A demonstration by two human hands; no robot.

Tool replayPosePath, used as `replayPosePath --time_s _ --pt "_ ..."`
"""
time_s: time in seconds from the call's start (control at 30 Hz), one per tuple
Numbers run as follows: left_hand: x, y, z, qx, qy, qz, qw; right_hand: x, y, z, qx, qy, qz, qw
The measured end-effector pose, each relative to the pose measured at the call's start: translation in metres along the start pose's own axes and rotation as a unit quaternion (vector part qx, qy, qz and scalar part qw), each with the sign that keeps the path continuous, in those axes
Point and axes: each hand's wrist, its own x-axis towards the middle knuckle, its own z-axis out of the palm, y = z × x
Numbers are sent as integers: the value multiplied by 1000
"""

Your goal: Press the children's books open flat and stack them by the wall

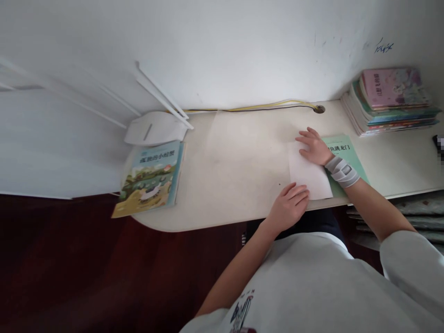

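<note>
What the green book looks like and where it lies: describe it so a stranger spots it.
On the pale desk, find the stack of books at the right. By its near left corner, the green book lies partly hidden by the right hand and grey wristband. Its green cover with dark characters sets it apart from the white sheet and pink-topped stack.

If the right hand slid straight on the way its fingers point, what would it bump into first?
Sliding across the desk, the right hand would probably meet the black and yellow cables at the wall first, though depth is unclear.
</note>
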Motion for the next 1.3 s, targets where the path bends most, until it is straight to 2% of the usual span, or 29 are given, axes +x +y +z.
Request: replayPosePath --time_s 0.13,0.2,0.27,0.33,0.4,0.47,0.53,0.6,0.7,0.83,0.97,1.1,1.3 --pt "0 3 -1 -25 -16 -12 999 -1 0 -4 15 -23 0 1000" --pt "1 2 -3 -53 -22 -29 998 0 -2 -5 -17 -59 -14 998" --pt "2 -6 -8 -82 -19 -74 994 1 -6 -5 -50 -101 -21 993" --pt "2 -23 -16 -81 -17 -155 984 1 -12 -3 -60 -114 -11 992" --pt "2 -48 -24 -40 -32 -240 970 0 -18 1 -41 -82 8 996" --pt "-1 -76 -34 18 -82 -285 955 -2 -21 6 -8 -33 29 999" --pt "-5 -99 -42 62 -150 -271 949 -3 -21 10 17 6 56 998" --pt "-8 -114 -48 90 -197 -227 949 -4 -19 14 24 20 79 996" --pt "-11 -124 -53 112 -225 -175 952 -2 -18 17 10 21 94 995" --pt "-5 -133 -51 99 -262 -125 952 1 -19 18 0 29 79 996" --pt "8 -143 -46 103 -244 -106 958 1 -21 18 -1 31 68 997" --pt "18 -146 -38 124 -209 -128 961 -1 -24 18 -2 43 65 997" --pt "16 -141 -23 159 -165 -157 961 -1 -21 21 -3 41 66 997"
